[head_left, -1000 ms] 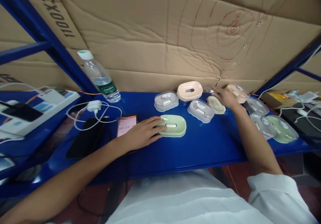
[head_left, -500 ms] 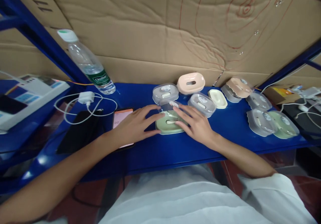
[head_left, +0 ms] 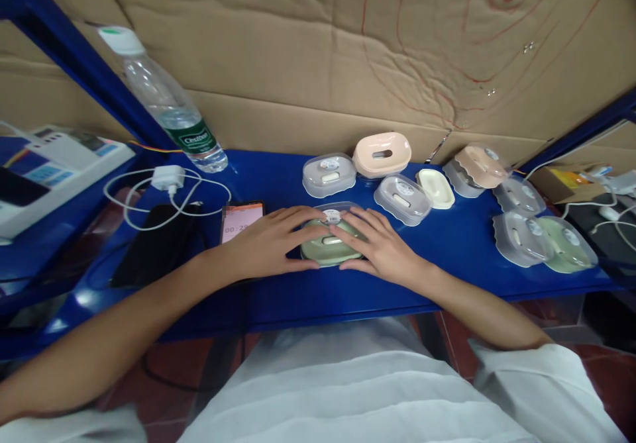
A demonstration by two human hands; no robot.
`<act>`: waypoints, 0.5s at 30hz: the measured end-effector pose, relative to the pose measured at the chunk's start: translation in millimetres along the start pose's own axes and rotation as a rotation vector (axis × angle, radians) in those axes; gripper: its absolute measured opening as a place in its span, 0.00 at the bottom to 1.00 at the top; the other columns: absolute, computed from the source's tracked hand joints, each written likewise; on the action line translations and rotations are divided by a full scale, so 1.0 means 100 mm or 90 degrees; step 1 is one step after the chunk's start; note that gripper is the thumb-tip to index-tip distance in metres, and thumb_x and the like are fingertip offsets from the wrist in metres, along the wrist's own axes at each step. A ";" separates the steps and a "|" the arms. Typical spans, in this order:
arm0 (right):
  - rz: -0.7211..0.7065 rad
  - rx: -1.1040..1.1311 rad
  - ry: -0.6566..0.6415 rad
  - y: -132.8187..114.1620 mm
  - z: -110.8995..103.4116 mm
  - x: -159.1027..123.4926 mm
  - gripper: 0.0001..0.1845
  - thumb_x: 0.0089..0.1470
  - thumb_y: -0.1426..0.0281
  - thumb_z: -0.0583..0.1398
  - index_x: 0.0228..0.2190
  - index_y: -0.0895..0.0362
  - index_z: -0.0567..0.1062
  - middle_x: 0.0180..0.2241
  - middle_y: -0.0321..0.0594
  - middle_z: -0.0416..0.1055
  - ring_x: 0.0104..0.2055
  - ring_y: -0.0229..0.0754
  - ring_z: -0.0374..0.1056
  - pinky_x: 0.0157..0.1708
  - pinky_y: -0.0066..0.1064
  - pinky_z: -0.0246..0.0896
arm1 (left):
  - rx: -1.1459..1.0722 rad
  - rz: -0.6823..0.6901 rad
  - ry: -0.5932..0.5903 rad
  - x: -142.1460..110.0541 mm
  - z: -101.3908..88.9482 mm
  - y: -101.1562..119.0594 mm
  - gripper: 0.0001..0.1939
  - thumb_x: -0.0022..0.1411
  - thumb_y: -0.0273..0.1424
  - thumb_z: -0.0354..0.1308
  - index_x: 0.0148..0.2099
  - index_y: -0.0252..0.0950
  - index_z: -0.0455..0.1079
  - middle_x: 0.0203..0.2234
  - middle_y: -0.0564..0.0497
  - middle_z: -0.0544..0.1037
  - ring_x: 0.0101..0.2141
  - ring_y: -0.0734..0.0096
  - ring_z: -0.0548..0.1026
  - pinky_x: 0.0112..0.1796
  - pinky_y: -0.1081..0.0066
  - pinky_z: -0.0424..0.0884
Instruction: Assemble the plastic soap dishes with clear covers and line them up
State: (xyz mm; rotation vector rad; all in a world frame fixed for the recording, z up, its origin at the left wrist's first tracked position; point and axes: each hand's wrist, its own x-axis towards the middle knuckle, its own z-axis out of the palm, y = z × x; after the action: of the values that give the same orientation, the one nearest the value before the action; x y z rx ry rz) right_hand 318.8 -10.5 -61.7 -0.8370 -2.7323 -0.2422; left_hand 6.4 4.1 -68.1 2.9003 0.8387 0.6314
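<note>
A green soap dish [head_left: 330,249] with a clear lid lies flat on the blue table in front of me. My left hand [head_left: 283,241] grips its left side, fingers bent over the lid and thumb at the near edge. On the opposite side my right hand [head_left: 380,244] grips it the same way. A white label shows on the lid between the fingertips. Just behind are a lidded grey soap dish [head_left: 329,175], another lidded grey one [head_left: 403,199], a pink dish [head_left: 382,155] without a lid, and a cream insert [head_left: 436,189].
More lidded dishes, pink [head_left: 481,165], grey [head_left: 521,239] and green [head_left: 568,244], sit at the right. At the left are a lit phone [head_left: 242,221], a dark flat object [head_left: 149,251], a white charger [head_left: 167,178] with cable, and a water bottle [head_left: 171,108]. Cardboard [head_left: 258,52] stands behind.
The clear lid, raised and tilted at the back before, now lies down over the green dish. My hands have closed in on its two sides. The camera view has shifted slightly.
</note>
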 end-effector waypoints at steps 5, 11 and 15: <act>0.010 0.017 -0.009 0.02 0.08 0.02 0.31 0.74 0.59 0.63 0.73 0.48 0.70 0.71 0.51 0.71 0.77 0.59 0.61 0.73 0.57 0.62 | 0.013 0.016 0.022 0.00 0.03 -0.04 0.21 0.79 0.39 0.61 0.69 0.44 0.73 0.64 0.42 0.78 0.63 0.50 0.77 0.66 0.50 0.75; 0.048 -0.044 0.020 -0.08 0.18 0.00 0.30 0.76 0.67 0.60 0.75 0.47 0.68 0.73 0.50 0.68 0.76 0.58 0.64 0.71 0.55 0.66 | 0.022 0.014 0.010 0.03 0.03 -0.04 0.20 0.79 0.37 0.60 0.69 0.42 0.72 0.67 0.41 0.75 0.67 0.50 0.74 0.69 0.50 0.72; 0.046 -0.042 0.038 -0.08 0.23 0.00 0.29 0.77 0.67 0.58 0.75 0.53 0.67 0.73 0.52 0.68 0.76 0.57 0.64 0.71 0.54 0.67 | 0.046 0.015 0.013 0.05 0.04 -0.05 0.18 0.81 0.37 0.57 0.66 0.39 0.71 0.66 0.39 0.75 0.66 0.49 0.74 0.67 0.50 0.74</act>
State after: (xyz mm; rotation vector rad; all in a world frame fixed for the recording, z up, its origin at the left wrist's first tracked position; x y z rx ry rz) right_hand 308.9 -11.6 -84.3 -0.9294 -2.6464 -0.3382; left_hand 9.1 11.1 -70.8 2.9769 0.8489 0.6475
